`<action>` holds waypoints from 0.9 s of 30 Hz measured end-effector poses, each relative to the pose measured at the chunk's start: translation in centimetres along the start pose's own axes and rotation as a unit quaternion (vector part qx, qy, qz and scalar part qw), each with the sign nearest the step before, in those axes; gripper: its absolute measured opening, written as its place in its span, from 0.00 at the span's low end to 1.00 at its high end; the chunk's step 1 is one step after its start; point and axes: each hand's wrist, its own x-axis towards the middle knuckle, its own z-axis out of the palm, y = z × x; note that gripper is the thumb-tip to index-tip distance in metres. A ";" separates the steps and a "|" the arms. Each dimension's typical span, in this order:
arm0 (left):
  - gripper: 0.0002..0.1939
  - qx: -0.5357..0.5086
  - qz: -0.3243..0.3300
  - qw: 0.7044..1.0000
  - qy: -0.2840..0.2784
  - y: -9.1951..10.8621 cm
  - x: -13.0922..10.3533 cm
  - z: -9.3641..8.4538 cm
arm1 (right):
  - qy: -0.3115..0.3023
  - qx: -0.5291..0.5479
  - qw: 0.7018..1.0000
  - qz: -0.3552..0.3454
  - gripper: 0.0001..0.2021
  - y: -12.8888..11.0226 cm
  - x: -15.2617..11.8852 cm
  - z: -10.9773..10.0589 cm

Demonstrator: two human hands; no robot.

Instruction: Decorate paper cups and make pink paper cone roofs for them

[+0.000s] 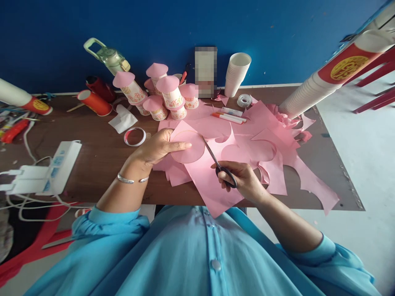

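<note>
Many nested cups (237, 76) beyond scissors (212, 153)

Left forearm (119, 190): bare below my elbow, it reaches forward and to the right.
Left wrist (139, 165): almost straight, in line with the forearm.
Left hand (156, 147): closed in a flat pinch.
Left thumb (181, 146): lies extended on top, pointing to the right; my other left fingers are mostly hidden.
Right forearm (286, 225): also bare, it comes forward and to the left.
Right hand (244, 177): back side up, with bent fingers (224, 186) in a closed grip.
Between hands: near, not touching; my left is higher in view.
</note>
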 end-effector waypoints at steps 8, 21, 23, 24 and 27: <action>0.19 -0.019 -0.029 0.998 -0.056 1.2 -0.1 0.2 | -0.003 -0.028 1.000 -0.006 0.23 0.0 0.3 -0.2; 0.21 -0.016 -0.023 0.997 -0.076 0.8 0.3 -0.3 | -0.008 -0.041 0.999 -0.021 0.22 -0.1 0.5 -0.4; 0.21 -0.017 -0.021 0.997 -0.074 0.7 0.3 -0.4 | -0.011 -0.038 0.999 -0.016 0.21 0.0 0.5 -0.4; 0.21 -0.018 -0.021 0.997 -0.072 0.7 0.3 -0.4 | -0.012 -0.036 0.999 -0.015 0.21 0.0 0.4 -0.4; 0.19 -0.024 -0.025 0.997 -0.071 0.7 0.3 -0.4 | -0.014 -0.031 0.999 -0.018 0.21 0.0 0.5 -0.3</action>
